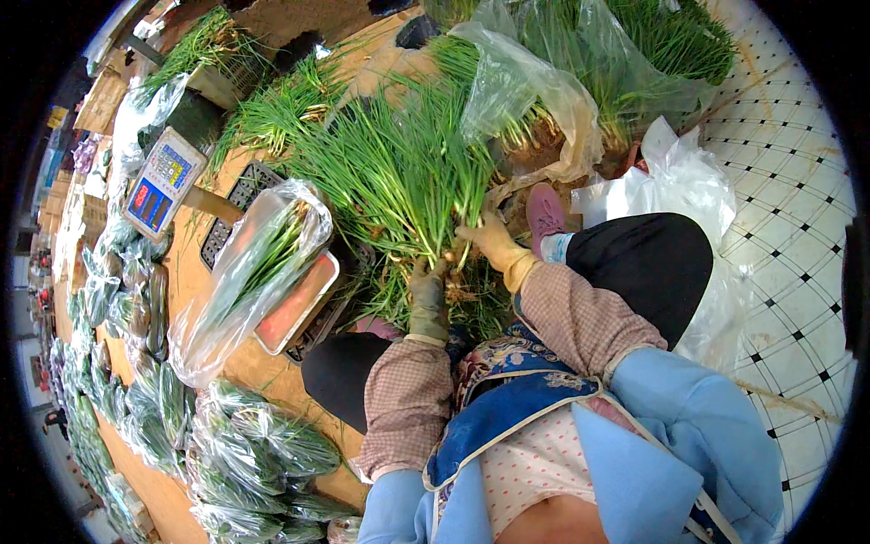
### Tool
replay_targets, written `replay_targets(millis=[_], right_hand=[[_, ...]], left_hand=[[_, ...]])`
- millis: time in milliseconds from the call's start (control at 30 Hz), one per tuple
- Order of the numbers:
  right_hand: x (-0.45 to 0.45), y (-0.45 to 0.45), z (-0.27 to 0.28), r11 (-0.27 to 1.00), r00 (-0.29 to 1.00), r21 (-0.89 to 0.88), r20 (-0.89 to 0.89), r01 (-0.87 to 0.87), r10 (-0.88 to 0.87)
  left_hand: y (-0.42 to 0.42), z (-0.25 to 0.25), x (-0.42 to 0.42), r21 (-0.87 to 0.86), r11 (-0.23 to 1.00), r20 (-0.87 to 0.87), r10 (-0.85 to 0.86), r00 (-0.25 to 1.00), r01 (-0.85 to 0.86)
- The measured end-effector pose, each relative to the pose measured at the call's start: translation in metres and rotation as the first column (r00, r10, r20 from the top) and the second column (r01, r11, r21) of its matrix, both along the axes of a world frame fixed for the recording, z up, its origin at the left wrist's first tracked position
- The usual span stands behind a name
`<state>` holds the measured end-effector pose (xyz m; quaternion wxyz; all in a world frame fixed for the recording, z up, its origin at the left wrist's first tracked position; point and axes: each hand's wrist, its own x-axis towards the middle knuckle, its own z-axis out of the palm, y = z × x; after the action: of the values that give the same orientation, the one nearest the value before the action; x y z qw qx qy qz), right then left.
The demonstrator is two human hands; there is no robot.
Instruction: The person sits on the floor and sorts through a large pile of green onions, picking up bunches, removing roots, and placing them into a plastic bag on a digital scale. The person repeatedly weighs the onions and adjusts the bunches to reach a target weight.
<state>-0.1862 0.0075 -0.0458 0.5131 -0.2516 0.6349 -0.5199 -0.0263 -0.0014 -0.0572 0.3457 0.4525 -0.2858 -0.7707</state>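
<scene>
My left hand [428, 299], in a dirty work glove, grips the root end of a large bunch of green onions [401, 170] whose leaves fan out away from me. A yellowish glove covers my right hand [493, 241], its fingers closed around a few stalks at the bunch's right side. Loose roots and leaf scraps [476, 299] lie below both hands. On the left, a clear plastic bag [251, 272] with green onions inside rests on the pan [299, 306] of a digital scale, whose display unit [165, 183] stands beyond it.
Bagged green onions [251, 455] are piled at lower left. More loose bunches [292, 109] lie at the upper left, and others [659, 47] stand under clear plastic at the upper right. A plastic crate [231, 81] stands farther back. White plastic sheeting [686, 177] lies on the tiled floor [788, 224].
</scene>
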Motion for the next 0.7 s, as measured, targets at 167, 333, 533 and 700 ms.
replay_targets(millis=[167,333,533,700], right_hand=[[-0.069,-0.021,-0.003,0.991,0.887,-0.071,-0.442,0.113,-0.133],[-0.094,-0.018,0.02,0.971,0.596,0.103,-0.802,0.215,-0.047],[-0.023,0.001,-0.006,0.928,0.849,0.104,-0.377,-0.359,0.371],[0.018,-0.006,0.001,0.942,0.941,0.144,-0.11,-0.305,0.321]], left_hand=[[-0.008,-0.003,0.002,0.192,0.979,-0.258,0.121,0.959,-0.072],[-0.008,-0.025,0.021,0.344,0.939,-0.498,0.198,0.844,-0.017],[-0.002,0.025,-0.005,0.289,0.957,-0.358,0.114,0.927,-0.005],[0.003,-0.011,0.017,0.157,0.987,0.003,-0.041,0.999,0.04]])
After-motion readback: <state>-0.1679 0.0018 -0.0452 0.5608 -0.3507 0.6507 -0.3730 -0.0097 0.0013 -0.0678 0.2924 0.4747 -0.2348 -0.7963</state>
